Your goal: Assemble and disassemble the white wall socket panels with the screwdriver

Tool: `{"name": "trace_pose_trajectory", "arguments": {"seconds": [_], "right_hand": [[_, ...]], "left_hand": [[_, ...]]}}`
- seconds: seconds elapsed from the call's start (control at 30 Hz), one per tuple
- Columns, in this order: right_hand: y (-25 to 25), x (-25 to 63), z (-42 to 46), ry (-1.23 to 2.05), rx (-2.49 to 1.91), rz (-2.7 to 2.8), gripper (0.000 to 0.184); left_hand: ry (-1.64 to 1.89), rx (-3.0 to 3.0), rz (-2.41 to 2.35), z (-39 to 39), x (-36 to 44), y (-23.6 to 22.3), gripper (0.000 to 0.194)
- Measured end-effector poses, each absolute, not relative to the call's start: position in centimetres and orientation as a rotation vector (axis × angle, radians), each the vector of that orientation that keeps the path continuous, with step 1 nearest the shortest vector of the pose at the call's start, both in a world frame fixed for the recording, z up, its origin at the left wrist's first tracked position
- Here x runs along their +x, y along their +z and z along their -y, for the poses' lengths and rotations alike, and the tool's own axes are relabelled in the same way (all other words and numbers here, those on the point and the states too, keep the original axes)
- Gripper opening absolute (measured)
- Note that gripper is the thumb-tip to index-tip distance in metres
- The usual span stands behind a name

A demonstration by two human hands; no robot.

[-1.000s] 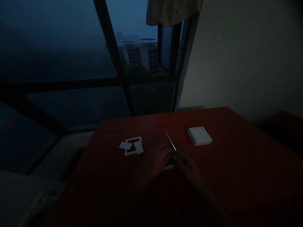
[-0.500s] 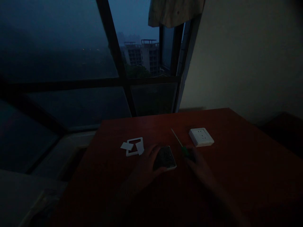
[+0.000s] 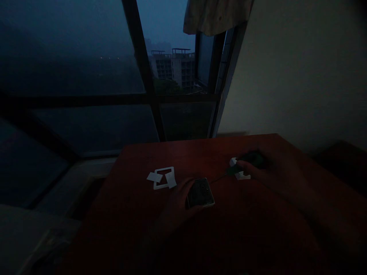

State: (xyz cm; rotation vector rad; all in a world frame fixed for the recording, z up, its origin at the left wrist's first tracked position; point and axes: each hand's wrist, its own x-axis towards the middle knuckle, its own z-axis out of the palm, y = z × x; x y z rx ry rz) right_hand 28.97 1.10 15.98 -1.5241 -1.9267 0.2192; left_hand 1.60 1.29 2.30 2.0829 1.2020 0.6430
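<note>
My left hand (image 3: 180,196) grips a square wall switch unit (image 3: 201,193) on the table, thumb along its near edge and fingers on its far left. The unit's dark back faces up, with a pale rim around it. In my right hand (image 3: 256,168) is a screwdriver (image 3: 234,169) with a green handle. Its thin shaft points left and down, with the tip close to the unit's right edge; whether it touches I cannot tell. Behind my right hand, a white socket box (image 3: 242,175) is mostly hidden.
A white frame (image 3: 163,187) lies to the left with two loose white plates (image 3: 155,177) across it. The reddish table (image 3: 200,236) stands by a dark-framed window (image 3: 151,98), and a pale wall (image 3: 292,76) rises at the right. The light is very dim.
My right hand has moved right and swung the screwdriver from pointing away to pointing left at the unit. My left hand has opened out around the unit, uncovering its back.
</note>
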Motion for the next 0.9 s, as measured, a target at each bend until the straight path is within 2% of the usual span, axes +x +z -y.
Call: {"name": "trace_pose_trajectory", "arguments": {"seconds": [0.23,0.67,0.9], "right_hand": [[16.0,26.8,-1.8,0.262,-1.474,2.051,0.015],[15.8,26.3,-2.0,0.237,-1.511,2.111,0.021],[17.1,25.0,-1.3,0.225,-1.510,2.243,0.018]], "left_hand": [[0.669,2.088,-1.206,-1.4,1.6,2.0,0.074],[0.639,2.078,-1.191,-1.3,1.7,2.1,0.073],[0.662,2.095,-1.194,-1.3,1.6,2.1,0.074]]}}
